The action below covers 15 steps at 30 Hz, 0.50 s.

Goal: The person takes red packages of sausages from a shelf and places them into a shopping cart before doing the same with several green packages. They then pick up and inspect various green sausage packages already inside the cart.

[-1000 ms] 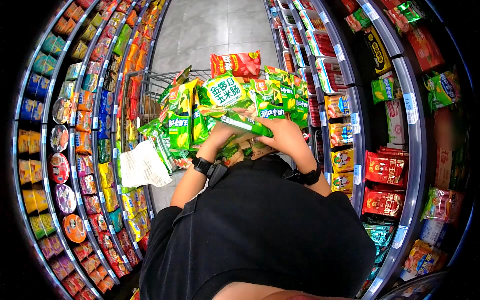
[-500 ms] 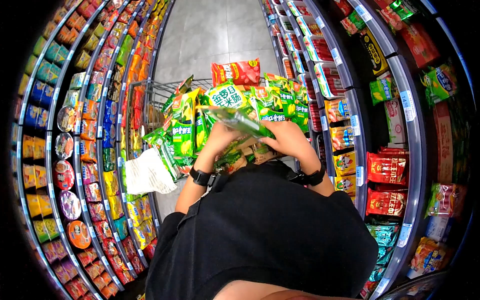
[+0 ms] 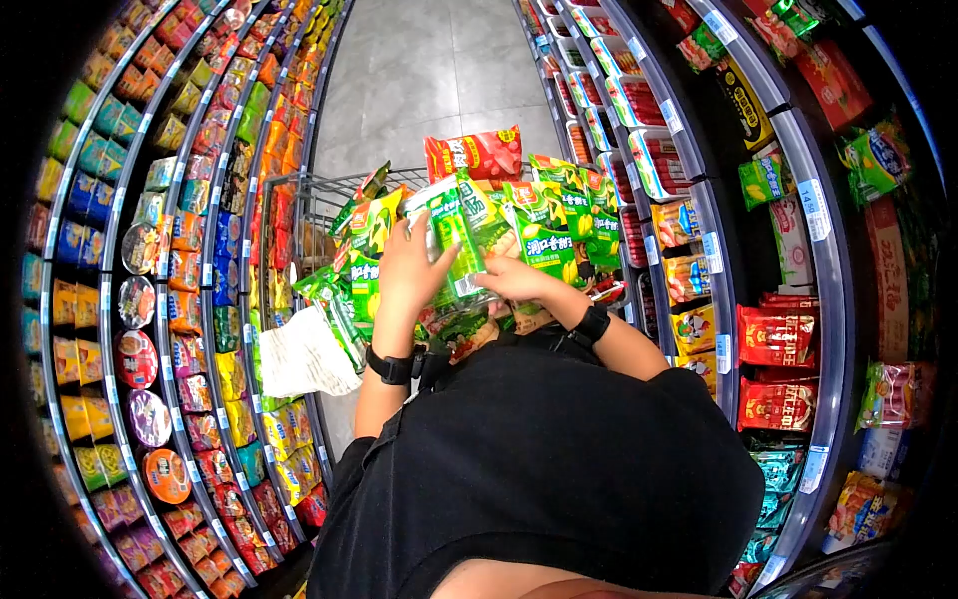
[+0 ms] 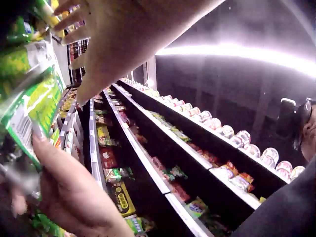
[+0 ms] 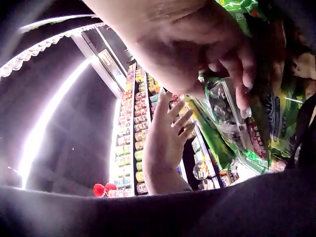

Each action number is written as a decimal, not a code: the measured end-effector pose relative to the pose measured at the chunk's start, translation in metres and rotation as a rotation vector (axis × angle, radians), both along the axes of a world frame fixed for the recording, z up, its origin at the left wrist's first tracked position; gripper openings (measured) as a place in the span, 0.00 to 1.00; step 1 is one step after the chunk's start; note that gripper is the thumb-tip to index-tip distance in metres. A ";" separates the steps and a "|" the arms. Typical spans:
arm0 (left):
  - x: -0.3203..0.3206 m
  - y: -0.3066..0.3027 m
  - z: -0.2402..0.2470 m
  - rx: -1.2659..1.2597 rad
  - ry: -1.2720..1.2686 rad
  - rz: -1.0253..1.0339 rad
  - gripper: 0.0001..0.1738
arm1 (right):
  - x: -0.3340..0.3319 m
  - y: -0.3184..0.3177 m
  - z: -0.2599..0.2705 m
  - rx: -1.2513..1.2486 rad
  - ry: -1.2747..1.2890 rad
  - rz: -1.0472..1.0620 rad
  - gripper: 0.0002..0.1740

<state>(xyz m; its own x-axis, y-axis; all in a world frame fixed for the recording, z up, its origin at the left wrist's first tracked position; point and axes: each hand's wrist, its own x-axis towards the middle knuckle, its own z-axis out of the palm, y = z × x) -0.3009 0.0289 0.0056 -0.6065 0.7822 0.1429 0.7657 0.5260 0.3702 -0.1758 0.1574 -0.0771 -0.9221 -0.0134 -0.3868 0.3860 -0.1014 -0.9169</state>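
A green, partly clear sausage packet [image 3: 464, 262] is tilted above the piled cart. My right hand [image 3: 519, 280] pinches its lower end; in the left wrist view the thumb [image 4: 47, 148] lies beside the barcode. The right wrist view has my right hand's fingers bent over the same packet [image 5: 229, 123]. My left hand [image 3: 409, 265] is beside the packet's left edge, its fingers spread and extended, as the right wrist view also shows of the left hand [image 5: 165, 143]. Beneath lie several green corn sausage bags [image 3: 544, 235].
The wire shopping cart [image 3: 319, 182] holds a red bag [image 3: 474, 155] at its far end and a crumpled white paper sheet [image 3: 309, 351] at its left. Packed shelves of noodles and snacks [image 3: 150, 419] line the left; sausage shelves [image 3: 714, 250] line the right. Grey floor [image 3: 429, 70] stretches ahead.
The packet has turned from lying crosswise between both hands to a steep upright slant. My left hand has released its end and moved up with fingers spread; the right hand has shifted left.
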 end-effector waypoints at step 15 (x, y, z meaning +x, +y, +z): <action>0.048 0.048 -0.034 -0.059 -0.013 -0.373 0.27 | 0.071 0.062 0.007 0.761 -0.019 -0.774 0.17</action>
<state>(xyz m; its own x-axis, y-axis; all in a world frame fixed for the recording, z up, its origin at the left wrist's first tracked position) -0.2532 0.0773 -0.0289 -0.2795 0.9563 0.0855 0.9041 0.2322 0.3589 -0.1049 0.2196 -0.0700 -0.5710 0.8186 -0.0619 0.4768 0.2693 -0.8367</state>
